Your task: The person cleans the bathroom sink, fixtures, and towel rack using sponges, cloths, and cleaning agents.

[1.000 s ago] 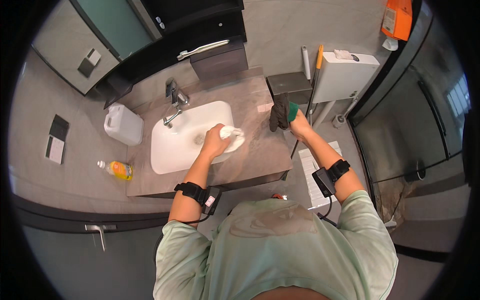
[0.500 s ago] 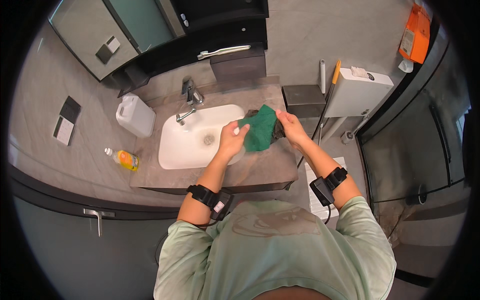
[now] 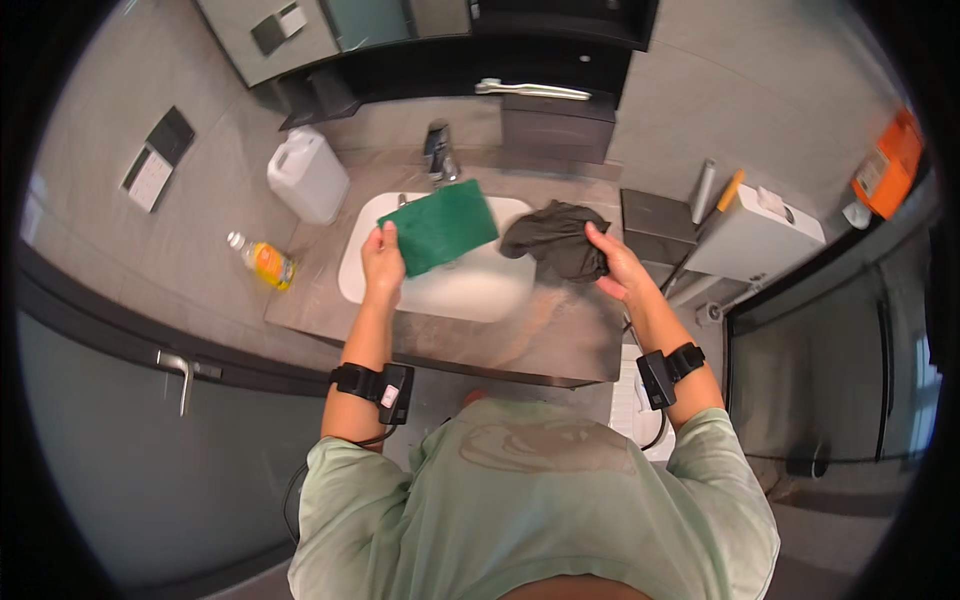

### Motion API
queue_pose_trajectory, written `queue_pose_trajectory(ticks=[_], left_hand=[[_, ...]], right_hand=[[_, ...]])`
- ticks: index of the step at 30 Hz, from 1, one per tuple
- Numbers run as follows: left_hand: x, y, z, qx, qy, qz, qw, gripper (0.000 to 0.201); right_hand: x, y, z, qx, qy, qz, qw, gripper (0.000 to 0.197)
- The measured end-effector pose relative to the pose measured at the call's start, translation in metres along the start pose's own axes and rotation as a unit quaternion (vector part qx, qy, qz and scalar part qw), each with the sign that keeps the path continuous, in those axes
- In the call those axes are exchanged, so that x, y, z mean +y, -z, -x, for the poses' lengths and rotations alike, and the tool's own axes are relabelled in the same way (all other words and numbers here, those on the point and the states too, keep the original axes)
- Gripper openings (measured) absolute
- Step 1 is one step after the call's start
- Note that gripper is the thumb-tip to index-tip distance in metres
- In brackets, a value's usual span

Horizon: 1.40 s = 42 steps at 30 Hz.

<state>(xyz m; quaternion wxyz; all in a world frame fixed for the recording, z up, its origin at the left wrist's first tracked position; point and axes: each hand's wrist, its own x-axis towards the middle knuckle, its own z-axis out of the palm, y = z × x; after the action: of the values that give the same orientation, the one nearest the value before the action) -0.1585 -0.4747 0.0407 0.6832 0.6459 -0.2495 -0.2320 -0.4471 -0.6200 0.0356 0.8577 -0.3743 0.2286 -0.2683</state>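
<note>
My left hand (image 3: 383,262) grips a green scouring pad (image 3: 445,228) by its left end, thumb on top. The pad is spread flat above the white sink basin (image 3: 470,297) and hides part of it. In my right hand (image 3: 617,262) is the right end of a crumpled dark grey cloth (image 3: 556,238), which bunches up over the right rim of the basin and the counter (image 3: 560,335). A gap separates the pad from the cloth. Behind the pad stands a chrome faucet (image 3: 440,152).
A white jug (image 3: 308,178) and a bottle of yellow liquid (image 3: 262,262) stand left of the sink. A toothbrush (image 3: 530,90) lies on a dark box (image 3: 558,128) behind. To the right are a dark bin-like box (image 3: 655,228) and a white cistern (image 3: 760,238).
My hands have moved apart. The left carried the green pad leftward over the basin; the right let go of the pad and took hold of the dark cloth. The view shifted too.
</note>
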Motion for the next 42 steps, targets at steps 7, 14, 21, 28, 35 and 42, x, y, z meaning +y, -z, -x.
queue_pose_trajectory(ticks=[7,14,21,28,35,42], left_hand=[[0.003,0.096,-0.025,0.007,0.040,0.019,0.999,0.027],[-0.053,0.085,-0.063,-0.063,0.176,0.076,0.980,0.033],[-0.131,0.048,-0.105,-0.124,0.325,0.212,0.913,0.033],[-0.163,0.032,-0.145,-0.131,0.375,0.248,0.884,0.018],[-0.162,0.009,-0.148,-0.072,0.351,0.279,0.891,0.014],[-0.155,0.013,-0.143,-0.084,0.301,0.175,0.934,0.027]], right_hand=[[0.003,-0.020,-0.046,0.080,0.060,0.085,0.991,0.027],[0.022,-0.113,-0.140,-0.003,-0.020,0.077,0.997,0.028],[0.044,-0.132,-0.233,-0.019,0.027,-0.031,0.999,0.032],[0.051,-0.133,-0.221,0.174,0.114,0.173,0.963,0.023],[0.144,-0.065,-0.203,0.290,-0.059,0.081,0.952,0.032],[0.205,-0.105,-0.251,0.163,-0.140,-0.046,0.975,0.034]])
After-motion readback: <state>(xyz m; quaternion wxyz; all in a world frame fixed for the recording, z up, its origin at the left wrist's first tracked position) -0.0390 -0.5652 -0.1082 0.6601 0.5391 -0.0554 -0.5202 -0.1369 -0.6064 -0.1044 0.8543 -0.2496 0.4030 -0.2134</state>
